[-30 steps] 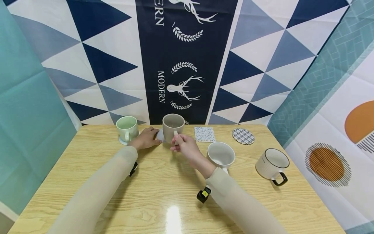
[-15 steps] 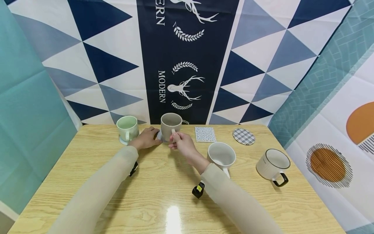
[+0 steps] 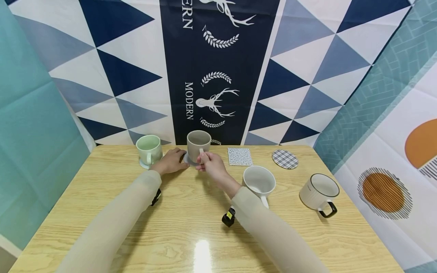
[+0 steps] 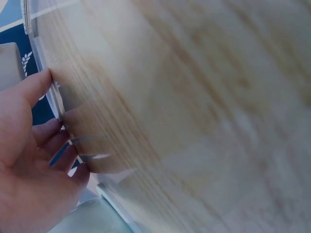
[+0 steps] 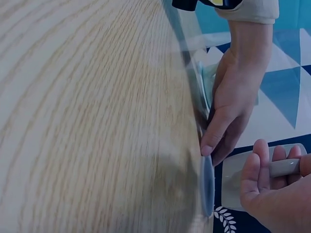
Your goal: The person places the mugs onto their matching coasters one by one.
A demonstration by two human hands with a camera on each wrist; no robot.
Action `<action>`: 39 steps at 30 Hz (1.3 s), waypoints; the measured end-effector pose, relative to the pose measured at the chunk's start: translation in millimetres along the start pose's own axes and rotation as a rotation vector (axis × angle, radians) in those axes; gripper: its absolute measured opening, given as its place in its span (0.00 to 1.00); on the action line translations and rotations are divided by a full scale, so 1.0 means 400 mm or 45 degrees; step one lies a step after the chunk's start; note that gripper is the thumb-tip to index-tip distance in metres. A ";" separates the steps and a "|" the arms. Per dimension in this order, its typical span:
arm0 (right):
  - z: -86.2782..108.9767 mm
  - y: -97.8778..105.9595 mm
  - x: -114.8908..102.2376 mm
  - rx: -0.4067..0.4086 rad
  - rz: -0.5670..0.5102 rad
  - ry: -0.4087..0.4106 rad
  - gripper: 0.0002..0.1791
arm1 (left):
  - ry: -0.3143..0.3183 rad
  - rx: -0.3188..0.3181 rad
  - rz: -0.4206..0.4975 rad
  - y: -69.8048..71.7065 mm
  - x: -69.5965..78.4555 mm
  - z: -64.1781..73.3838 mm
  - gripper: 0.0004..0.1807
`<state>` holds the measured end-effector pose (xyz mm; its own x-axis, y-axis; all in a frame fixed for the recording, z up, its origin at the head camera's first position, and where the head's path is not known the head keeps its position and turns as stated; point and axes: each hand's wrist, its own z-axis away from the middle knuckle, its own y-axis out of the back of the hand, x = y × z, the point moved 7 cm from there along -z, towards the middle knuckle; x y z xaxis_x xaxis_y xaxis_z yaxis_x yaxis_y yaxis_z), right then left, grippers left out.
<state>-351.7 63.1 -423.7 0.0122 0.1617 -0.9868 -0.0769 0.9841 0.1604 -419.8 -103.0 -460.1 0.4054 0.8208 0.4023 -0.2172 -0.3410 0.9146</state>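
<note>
My right hand (image 3: 216, 167) pinches the handle (image 5: 284, 167) of a grey-beige mug (image 3: 195, 143) at the table's back edge. The mug is upright, a little above a round grey coaster (image 3: 188, 159); a gap shows between them in the right wrist view. My left hand (image 3: 170, 161) lies left of the coaster, its thumb and fingertips curved against the rim, with the coaster flat on the table. Just left of that hand, a pale green mug (image 3: 149, 148) stands on a light round coaster (image 3: 143, 164).
Right of my right hand are a square speckled coaster (image 3: 240, 156) and a round plaid coaster (image 3: 285, 159). A white mug (image 3: 258, 181) stands close beside the right forearm. Farther right is a white mug with black rim (image 3: 318, 192). Patterned cloth (image 3: 211, 76) hangs behind the table.
My right hand has carried the grey-beige mug slightly left and back, so more of the round grey coaster shows beneath it. The left hand has stayed in place.
</note>
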 end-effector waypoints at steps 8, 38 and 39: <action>-0.016 -0.008 0.008 0.024 0.019 -0.005 0.18 | 0.012 -0.008 -0.012 0.002 0.005 0.005 0.39; -0.048 -0.028 0.039 0.045 0.037 -0.010 0.18 | 0.056 -0.023 0.018 -0.004 -0.001 0.000 0.41; -0.049 -0.028 0.039 0.045 0.039 -0.009 0.19 | 0.055 -0.024 0.014 -0.005 -0.003 -0.001 0.41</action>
<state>-370.0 53.1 -441.4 0.0177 0.1923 -0.9812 -0.0422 0.9806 0.1914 -420.5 -103.2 -462.4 0.3645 0.8362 0.4098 -0.2382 -0.3417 0.9091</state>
